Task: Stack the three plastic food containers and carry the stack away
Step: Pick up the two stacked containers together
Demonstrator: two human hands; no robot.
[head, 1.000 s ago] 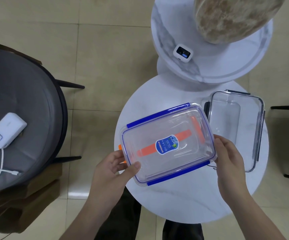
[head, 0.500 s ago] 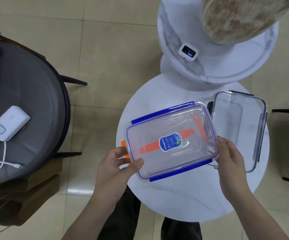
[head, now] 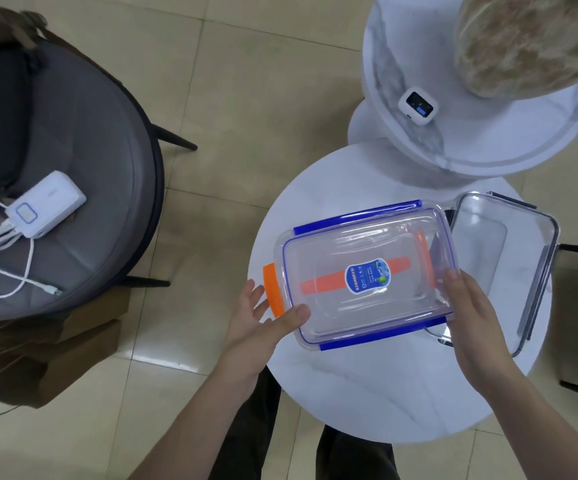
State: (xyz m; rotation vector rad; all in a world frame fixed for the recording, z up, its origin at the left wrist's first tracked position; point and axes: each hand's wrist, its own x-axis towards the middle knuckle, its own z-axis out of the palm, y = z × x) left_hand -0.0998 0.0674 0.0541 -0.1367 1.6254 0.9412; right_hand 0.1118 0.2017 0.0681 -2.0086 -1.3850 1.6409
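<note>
A clear container with blue clips (head: 367, 271) and a blue label lies lid-up on top of a container with orange clips (head: 273, 294), whose orange parts show through and stick out at the left. My left hand (head: 263, 323) holds the left end, with its thumb on the blue-clipped lid's corner and its fingers spread beside the orange clip. My right hand (head: 471, 313) grips the right end. A third clear container with dark clips (head: 523, 251) stands open on the round white table (head: 367, 393), just right of the pair and partly behind my right hand.
A taller white round table (head: 488, 143) at the back carries a small white device (head: 417, 107) and a large speckled object (head: 523, 39). A grey round chair (head: 83, 168) at the left holds a white power bank (head: 47, 209) with cables. Tiled floor lies between.
The blue-clipped container has shifted a little to the right over the orange-clipped one, exposing the orange left clip. My left fingers have spread apart.
</note>
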